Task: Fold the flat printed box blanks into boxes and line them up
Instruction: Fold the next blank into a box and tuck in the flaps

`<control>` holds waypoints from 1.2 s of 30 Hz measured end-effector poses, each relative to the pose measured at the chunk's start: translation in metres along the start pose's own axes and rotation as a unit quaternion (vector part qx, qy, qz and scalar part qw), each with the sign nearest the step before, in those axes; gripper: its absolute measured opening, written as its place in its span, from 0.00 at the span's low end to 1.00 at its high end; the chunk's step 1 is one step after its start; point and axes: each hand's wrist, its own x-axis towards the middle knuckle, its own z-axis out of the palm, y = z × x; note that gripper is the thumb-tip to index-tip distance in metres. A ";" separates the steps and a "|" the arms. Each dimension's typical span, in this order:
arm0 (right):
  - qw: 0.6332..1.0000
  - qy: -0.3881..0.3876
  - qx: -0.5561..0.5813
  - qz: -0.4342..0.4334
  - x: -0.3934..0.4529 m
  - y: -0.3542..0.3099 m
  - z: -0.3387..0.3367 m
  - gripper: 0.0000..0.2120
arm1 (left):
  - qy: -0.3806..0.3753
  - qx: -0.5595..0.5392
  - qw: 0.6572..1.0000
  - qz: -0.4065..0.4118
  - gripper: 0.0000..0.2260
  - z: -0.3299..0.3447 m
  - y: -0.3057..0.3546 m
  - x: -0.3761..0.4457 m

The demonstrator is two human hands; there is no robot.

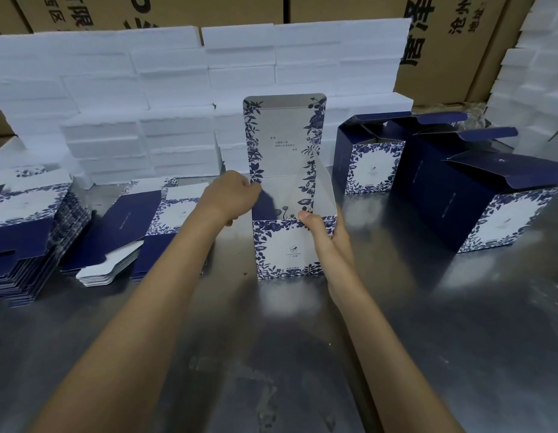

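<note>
A metal table (427, 339) carries everything. Far across it stands a wall of white foam blocks (146, 104). At left lie two stacks of flat blanks (28, 232), long axes running left-right. At right, three folded boxes (496, 207) stand in a row receding far-left. At centre the box (284, 245) stands upright, its tall lid pointing up and its printed front facing near. The left hand (234, 198) curls its fingers round the box's left wall. The right hand (324, 232) clasps the right front corner, thumb on the front, fingers pressed together.
</note>
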 end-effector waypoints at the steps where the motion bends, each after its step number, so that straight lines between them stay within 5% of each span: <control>1: 1.000 -0.002 0.001 0.000 -0.001 0.000 0.000 0.36 | 0.012 -0.003 1.000 -0.003 0.19 0.001 0.000 0.002; 8: 1.000 -0.020 -0.001 0.006 -0.003 -0.003 -0.003 0.36 | 0.041 -0.133 0.990 0.000 0.15 0.010 -0.005 0.004; 11: 0.999 -0.026 -0.021 0.021 -0.006 -0.010 -0.004 0.37 | 0.115 -0.204 0.972 0.024 0.14 0.014 -0.008 -0.009; 17: 0.977 -0.149 -0.111 0.106 -0.014 -0.034 -0.012 0.31 | 0.053 -0.478 0.877 0.003 0.01 0.027 -0.029 -0.044; 20: 0.965 -0.171 -0.156 0.124 -0.013 -0.048 -0.019 0.38 | 0.043 -0.555 0.831 0.019 0.12 0.032 -0.037 -0.055; 23: 0.954 -0.172 -0.230 0.084 -0.013 -0.061 -0.025 0.24 | 0.030 -0.602 0.797 0.037 0.18 0.041 -0.042 -0.065; 26: 0.936 -0.161 -0.304 0.076 -0.008 -0.071 -0.025 0.17 | 0.030 -0.606 0.794 0.049 0.19 0.046 -0.043 -0.070; 36: 0.884 -0.206 -0.412 0.086 0.012 -0.093 -0.016 0.26 | 0.005 -0.593 0.803 0.061 0.23 0.042 -0.052 -0.073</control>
